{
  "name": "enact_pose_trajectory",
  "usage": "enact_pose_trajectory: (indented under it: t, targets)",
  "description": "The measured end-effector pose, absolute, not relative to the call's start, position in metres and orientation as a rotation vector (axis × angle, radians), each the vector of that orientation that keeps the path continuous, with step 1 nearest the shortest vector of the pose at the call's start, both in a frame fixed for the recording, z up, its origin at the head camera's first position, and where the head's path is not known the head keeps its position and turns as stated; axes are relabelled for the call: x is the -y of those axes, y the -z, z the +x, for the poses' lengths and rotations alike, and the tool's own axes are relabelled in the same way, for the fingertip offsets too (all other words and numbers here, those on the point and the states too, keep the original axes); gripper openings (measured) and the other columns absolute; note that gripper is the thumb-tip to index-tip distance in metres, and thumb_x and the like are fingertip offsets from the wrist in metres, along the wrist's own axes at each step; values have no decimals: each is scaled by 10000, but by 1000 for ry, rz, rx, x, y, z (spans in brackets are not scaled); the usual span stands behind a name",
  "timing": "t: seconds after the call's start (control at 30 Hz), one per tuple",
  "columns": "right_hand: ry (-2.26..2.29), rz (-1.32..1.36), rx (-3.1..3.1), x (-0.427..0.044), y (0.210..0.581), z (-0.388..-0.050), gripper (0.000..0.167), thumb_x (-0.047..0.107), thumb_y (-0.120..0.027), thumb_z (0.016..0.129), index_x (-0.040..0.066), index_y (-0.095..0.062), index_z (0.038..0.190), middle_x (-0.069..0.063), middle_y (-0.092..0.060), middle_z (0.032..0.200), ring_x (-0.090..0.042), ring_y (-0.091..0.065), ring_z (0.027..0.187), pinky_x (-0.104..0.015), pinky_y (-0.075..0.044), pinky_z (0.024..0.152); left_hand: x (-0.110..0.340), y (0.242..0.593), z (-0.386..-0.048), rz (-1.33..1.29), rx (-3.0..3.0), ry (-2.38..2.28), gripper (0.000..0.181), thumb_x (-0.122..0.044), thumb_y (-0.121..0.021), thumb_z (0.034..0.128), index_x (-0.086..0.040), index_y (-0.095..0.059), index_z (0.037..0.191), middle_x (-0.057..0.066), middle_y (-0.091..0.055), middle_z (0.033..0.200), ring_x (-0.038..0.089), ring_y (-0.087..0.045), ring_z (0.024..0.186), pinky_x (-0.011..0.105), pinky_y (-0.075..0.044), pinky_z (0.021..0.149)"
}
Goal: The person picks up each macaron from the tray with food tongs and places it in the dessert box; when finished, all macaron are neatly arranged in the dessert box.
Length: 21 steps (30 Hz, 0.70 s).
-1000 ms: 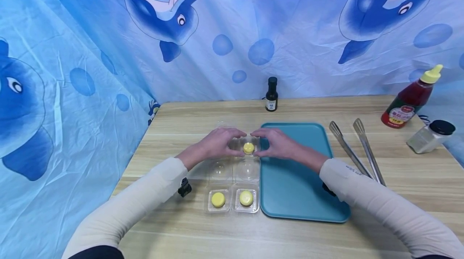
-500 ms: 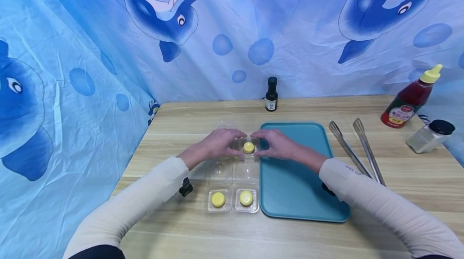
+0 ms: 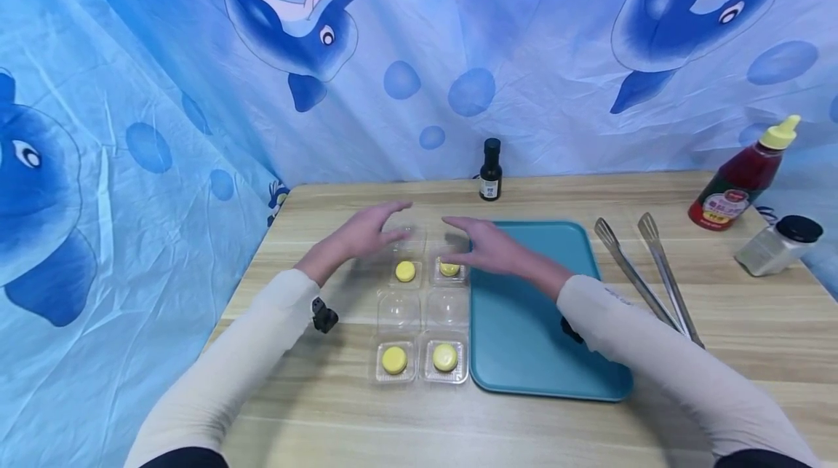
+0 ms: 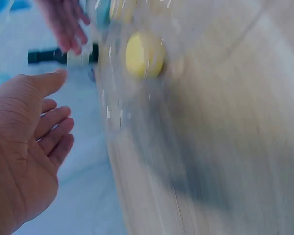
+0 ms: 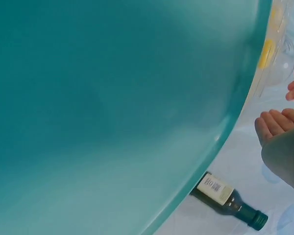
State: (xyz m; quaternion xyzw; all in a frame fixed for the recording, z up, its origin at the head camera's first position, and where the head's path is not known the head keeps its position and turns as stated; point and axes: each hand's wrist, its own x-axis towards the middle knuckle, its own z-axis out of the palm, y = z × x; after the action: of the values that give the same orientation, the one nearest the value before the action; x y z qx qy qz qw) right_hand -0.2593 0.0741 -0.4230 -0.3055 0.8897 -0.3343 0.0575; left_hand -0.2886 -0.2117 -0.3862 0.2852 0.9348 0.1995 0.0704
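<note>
A blue curtain [image 3: 524, 24] is hanging behind a wooden table [image 3: 294, 417]. Four clear boxes [image 3: 463, 372] are sitting on it; their middle is serving as the clock's centre, with the curtain at twelve.

The left hand [image 3: 366, 229] is hovering at eleven, released and holding nothing, near the back-left box. The right hand [image 3: 487, 244] is hanging between one and two, also released, its fingers overlapping the back-right box in the head view; whether they are touching it, I cannot tell.

Each box is holding a yellow macaron: one is lying at eleven [image 3: 405, 271], one at one [image 3: 449, 270], one at five [image 3: 445, 357] and one at seven [image 3: 394, 360]. The front lids [image 3: 399, 310] are lying folded back toward twelve.

Handling such thin plastic well probably means pinching only outer walls, lifting fingers straight up and keeping wrists off the lids.

Farther out, a blue tray [image 3: 543, 351] is lying at three, tongs [image 3: 669, 282] beyond it. A dark bottle [image 3: 489, 171] is standing at one, a red bottle [image 3: 732, 180] is leaning at two, and a jar [image 3: 772, 251] is tilting near three.
</note>
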Motion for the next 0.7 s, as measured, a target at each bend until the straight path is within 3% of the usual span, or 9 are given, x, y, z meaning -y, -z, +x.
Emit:
enact_pose_trajectory:
  t: [0.23,0.47,0.63,0.7]
  targets:
    - [1056,-838,-2649,-49,423,-270,829,342,-776,997,15,-359,1634,-192,-423,1644,-348,-409,1516,-482,-359,1249,241,398,-300,717,-2730,-724,736,-257,-655,1077,-41,-275,1670,165,-348,1695,401,-436,1486,555,-370,1230]
    - [1085,-762,-2645,-31,424,-282,777,308,-784,991,-13,-418,1597,-245,-518,1559,-385,-521,1426,-486,-450,1186,250,407,-301,653,-2626,-845,756,-144,-705,1037,21,-289,1647,200,-338,1691,408,-545,1394,525,-471,1159]
    - [1045,-676,-2660,-20,424,-291,728,294,-787,988,-20,-470,1564,-191,-616,1479,-334,-605,1345,-439,-496,1145,249,411,-301,639,-2602,-855,748,-129,-722,1026,22,-318,1638,208,-403,1655,367,-615,1325,473,-510,1128]
    - [1035,-635,-2653,-16,424,-292,702,283,-785,990,-14,-488,1553,-177,-656,1431,-317,-623,1323,-427,-504,1137,248,412,-302,643,-2608,-850,744,-127,-733,1018,27,-338,1629,219,-502,1579,348,-644,1289,456,-523,1114]
